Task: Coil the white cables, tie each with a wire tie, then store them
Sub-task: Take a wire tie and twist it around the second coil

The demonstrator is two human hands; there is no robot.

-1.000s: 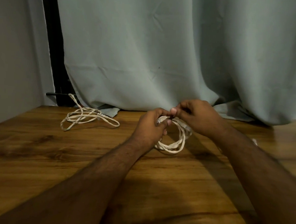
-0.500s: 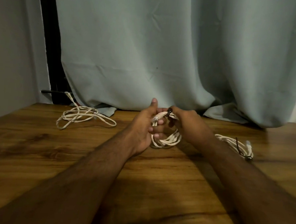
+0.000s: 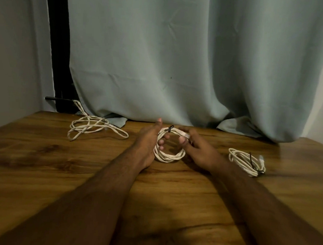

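Wooden table [image 3: 43,153], far edge against a pale curtain [image 3: 179,57]; bare wood on the near side and between the cable groups.

3 white cables in view. Loose cable [image 3: 93,128] at far left, uncoiled, untied, well apart from both hands, 1 end running up toward a dark bar [image 3: 57,99] at the back edge. Tied coil [image 3: 246,161] at right, flat on the table, dark tie across it, nearer the right hand.

Coil in hand [image 3: 169,154] at centre, between the 2 hands, ring tilted up toward the curtain, lower arc resting on the table. Black wire tie [image 3: 170,128] on the top arc, ends standing up.

Left hand [image 3: 148,142]: fingers curled through the ring, gripping its left side, thumb raised. Right hand [image 3: 198,150]: fingers relaxed, thumb tip beside the plug end; contact likely, firm pinch not evident.

Judgement: tie appears fitted; next step, set aside. Open wood toward the tied coil at right suits placement. Loose cable then lies left, nearer the left hand.
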